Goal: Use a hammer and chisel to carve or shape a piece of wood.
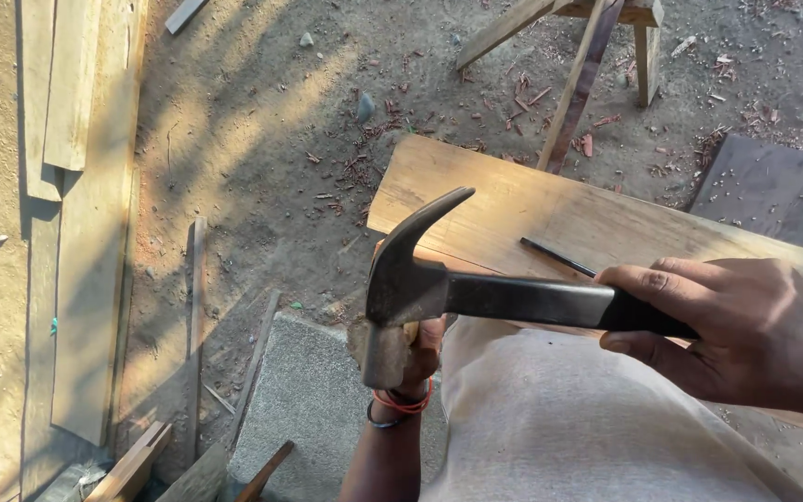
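Observation:
My right hand (745,325) grips the black handle of a dark metal claw hammer (420,288), held level with its head pointing down and claw up. My left hand (420,358) sits right under the hammer head at the near edge of a wide wooden plank (532,209), its fingers closed on a small piece of wood; what else it holds is hidden by the hammer. A red and a dark bangle circle that wrist. A thin dark pencil-like stick (558,257) lies on the plank.
A wooden trestle (597,46) stands behind the plank. Long boards (85,232) lie on the dirt at left, thin strips (197,307) beside them. A grey stone slab (313,395) lies below, a dark board (773,186) at right.

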